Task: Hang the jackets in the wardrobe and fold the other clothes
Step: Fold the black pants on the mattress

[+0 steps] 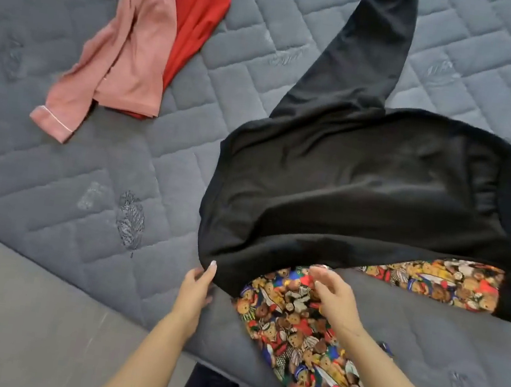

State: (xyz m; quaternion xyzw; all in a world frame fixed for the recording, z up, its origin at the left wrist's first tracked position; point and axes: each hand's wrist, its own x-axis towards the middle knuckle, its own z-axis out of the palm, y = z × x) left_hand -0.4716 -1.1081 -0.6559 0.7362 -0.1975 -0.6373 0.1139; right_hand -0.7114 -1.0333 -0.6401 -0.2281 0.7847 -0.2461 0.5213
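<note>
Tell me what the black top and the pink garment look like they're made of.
Black top: probably a soft matte knit like sweatshirt fleece; it drapes thickly and has a ribbed hem. Pink garment: looks like a thin, smooth woven fabric, maybe pyjama cotton or satin; white piping edges its cuff.

Much of the teddy-bear print garment (pixel 304 333) was covered by the black sweatshirt (pixel 361 191), whose sleeve was cut off at the top edge. The red garment (pixel 200 14) was partly hidden under the pink pyjama top (pixel 130 47).
</note>
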